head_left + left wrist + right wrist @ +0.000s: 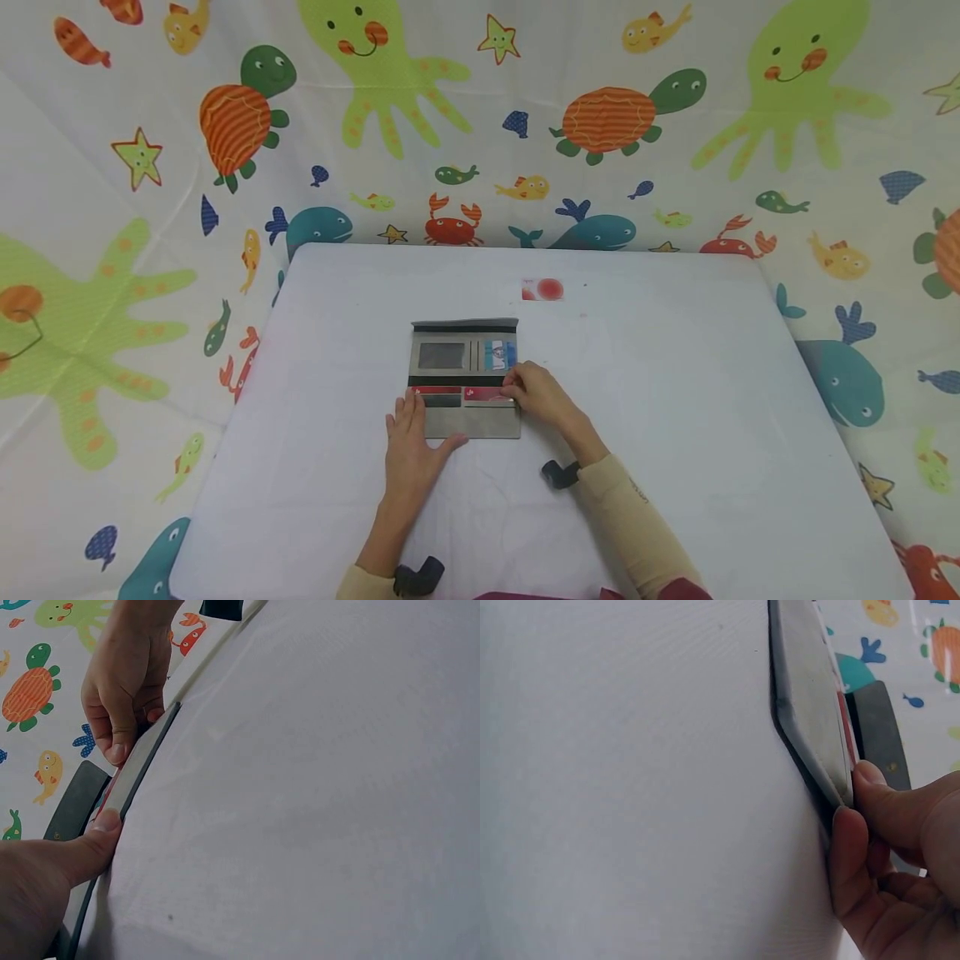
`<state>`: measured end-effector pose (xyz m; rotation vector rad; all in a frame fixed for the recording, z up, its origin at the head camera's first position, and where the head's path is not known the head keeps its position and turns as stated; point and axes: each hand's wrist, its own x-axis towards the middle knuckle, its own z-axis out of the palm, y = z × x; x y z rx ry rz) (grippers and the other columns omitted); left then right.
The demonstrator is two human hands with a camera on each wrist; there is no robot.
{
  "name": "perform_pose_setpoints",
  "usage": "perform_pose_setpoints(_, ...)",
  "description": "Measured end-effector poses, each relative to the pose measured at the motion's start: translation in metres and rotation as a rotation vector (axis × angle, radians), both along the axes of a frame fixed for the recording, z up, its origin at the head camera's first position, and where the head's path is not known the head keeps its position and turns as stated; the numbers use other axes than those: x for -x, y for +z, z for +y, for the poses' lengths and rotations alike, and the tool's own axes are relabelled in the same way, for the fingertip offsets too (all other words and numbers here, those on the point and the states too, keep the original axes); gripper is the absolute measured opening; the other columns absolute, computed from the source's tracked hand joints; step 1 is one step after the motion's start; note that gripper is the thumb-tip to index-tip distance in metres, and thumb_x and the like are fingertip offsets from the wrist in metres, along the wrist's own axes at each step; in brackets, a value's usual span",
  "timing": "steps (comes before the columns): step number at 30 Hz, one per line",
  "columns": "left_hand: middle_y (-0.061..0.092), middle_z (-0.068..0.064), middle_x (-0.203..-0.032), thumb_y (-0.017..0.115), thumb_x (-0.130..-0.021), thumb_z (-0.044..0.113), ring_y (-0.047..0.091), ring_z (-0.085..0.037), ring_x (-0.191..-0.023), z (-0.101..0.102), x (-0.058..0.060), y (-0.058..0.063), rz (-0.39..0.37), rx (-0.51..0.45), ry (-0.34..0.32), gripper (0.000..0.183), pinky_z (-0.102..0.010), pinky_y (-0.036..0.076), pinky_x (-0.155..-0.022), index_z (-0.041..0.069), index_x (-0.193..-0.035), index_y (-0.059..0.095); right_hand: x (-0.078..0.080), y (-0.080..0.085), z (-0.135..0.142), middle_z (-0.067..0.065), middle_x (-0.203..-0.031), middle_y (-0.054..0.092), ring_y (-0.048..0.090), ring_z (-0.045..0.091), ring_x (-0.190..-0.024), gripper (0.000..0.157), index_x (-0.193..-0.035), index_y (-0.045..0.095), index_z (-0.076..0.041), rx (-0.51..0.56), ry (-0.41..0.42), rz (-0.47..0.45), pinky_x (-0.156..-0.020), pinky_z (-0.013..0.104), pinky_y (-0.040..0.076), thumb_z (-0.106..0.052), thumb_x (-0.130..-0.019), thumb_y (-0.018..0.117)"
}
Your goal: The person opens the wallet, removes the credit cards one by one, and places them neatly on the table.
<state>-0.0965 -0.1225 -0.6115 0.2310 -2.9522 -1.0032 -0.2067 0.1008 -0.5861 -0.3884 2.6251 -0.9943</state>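
A grey wallet (pixel 480 423) lies unfolded on the white table. My right hand (pixel 546 396) pinches a red card (pixel 482 393) by its right end, at the wallet's lower right pocket. In the right wrist view the thumb (pixel 871 777) is against the card side, and the index finger is at the wallet's corner. My left hand (pixel 411 450) rests along the wallet's left side, fingers straight and thumb (pixel 105 823) on its near part. Another red card (pixel 441 390) sits in the lower left pocket. A blue card (pixel 497 356) fills a slot in the upper half, beside a dark window pocket (pixel 441 356).
A white and red card (pixel 542 289) lies flat on the table (pixel 675 375) beyond the wallet. Dark wrist-worn devices (pixel 420 577) show at both sleeves. Behind the table hangs a cloth (pixel 450 192) printed with sea animals.
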Motion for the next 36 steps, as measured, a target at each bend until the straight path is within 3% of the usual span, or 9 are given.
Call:
perform_pose_setpoints(9, 0.024, -0.016, -0.166, 0.079, -0.078, 0.057, 0.019, -0.038, -0.155, 0.001, -0.002, 0.002, -0.002, 0.004, -0.004, 0.107, -0.058, 0.012, -0.127, 0.000, -0.155, 0.032, -0.008, -0.008, 0.006, 0.002, -0.089, 0.057, 0.051, 0.014, -0.080, 0.018, -0.100, 0.069, -0.010, 0.018, -0.037, 0.067, -0.069, 0.022, 0.047, -0.024, -0.091, 0.075)
perform_pose_setpoints(13, 0.024, -0.016, -0.166, 0.079, -0.078, 0.056, 0.019, -0.038, -0.155, 0.001, -0.002, 0.001, 0.002, 0.008, -0.005, 0.107, -0.058, 0.012, -0.127, 0.000, -0.155, 0.031, -0.010, -0.006, 0.009, 0.003, -0.091, 0.057, 0.051, 0.014, -0.081, 0.023, -0.103, 0.069, -0.009, 0.039, -0.048, 0.056, -0.070, 0.022, 0.048, -0.023, -0.088, 0.078)
perform_pose_setpoints(36, 0.025, -0.017, -0.166, 0.080, -0.078, 0.056, 0.020, -0.040, -0.154, 0.002, 0.000, 0.002, 0.027, 0.009, 0.003, 0.107, -0.059, 0.015, -0.127, -0.001, -0.154, 0.032, -0.004, -0.001, -0.002, 0.008, -0.088, 0.056, 0.052, 0.018, -0.079, 0.017, -0.094, 0.061, -0.003, -0.041, -0.039, 0.050, -0.069, 0.028, 0.050, -0.017, -0.094, 0.071)
